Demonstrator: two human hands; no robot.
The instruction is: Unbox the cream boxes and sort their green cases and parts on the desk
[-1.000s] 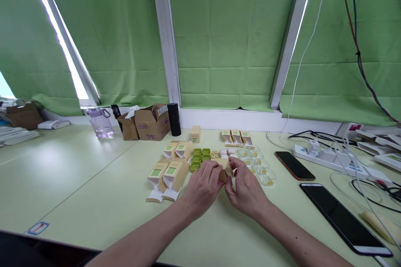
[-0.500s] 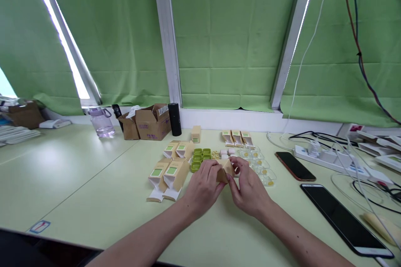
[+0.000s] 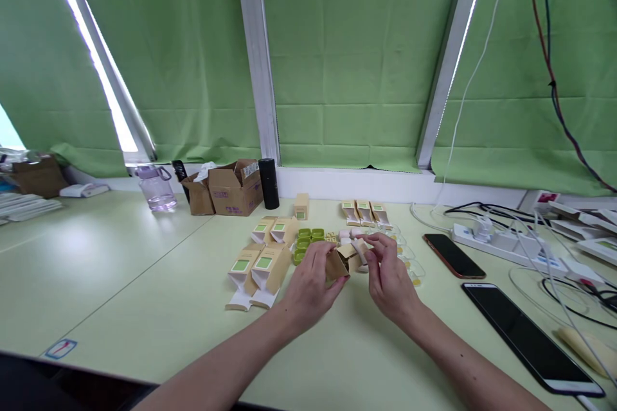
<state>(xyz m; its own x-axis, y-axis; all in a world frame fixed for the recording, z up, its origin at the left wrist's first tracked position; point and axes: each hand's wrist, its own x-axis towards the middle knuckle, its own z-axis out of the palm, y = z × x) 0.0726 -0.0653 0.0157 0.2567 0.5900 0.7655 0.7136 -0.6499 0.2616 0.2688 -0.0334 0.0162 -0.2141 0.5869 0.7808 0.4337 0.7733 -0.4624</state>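
Observation:
A small beige cardboard box [image 3: 336,266] is held above the table, its open end facing me. My left hand [image 3: 308,284] is closed around the box's left side. At the right, the fingers of my right hand [image 3: 391,277] pinch the box's lifted flap [image 3: 357,253]. Just beyond my hands are green square trays [image 3: 303,243], small yellowish pieces [image 3: 330,237], white-pink pieces [image 3: 355,232] and clear plastic shells [image 3: 407,253] with yellow spots, partly hidden by my right hand. Beside my left hand, several beige boxes [image 3: 272,263] with green labels lie with white flaps out.
More beige boxes [image 3: 364,212] lie at the back, with one upright box [image 3: 301,207] left of them. A phone [image 3: 454,255], a larger phone [image 3: 527,334] and a power strip [image 3: 511,245] with cables lie right. A black bottle [image 3: 268,184], brown carton [image 3: 235,191] and purple jug [image 3: 157,189] stand back left.
The box in my hands has turned so its open end shows, with its flap lifted. My right hand has moved slightly right, away from my left.

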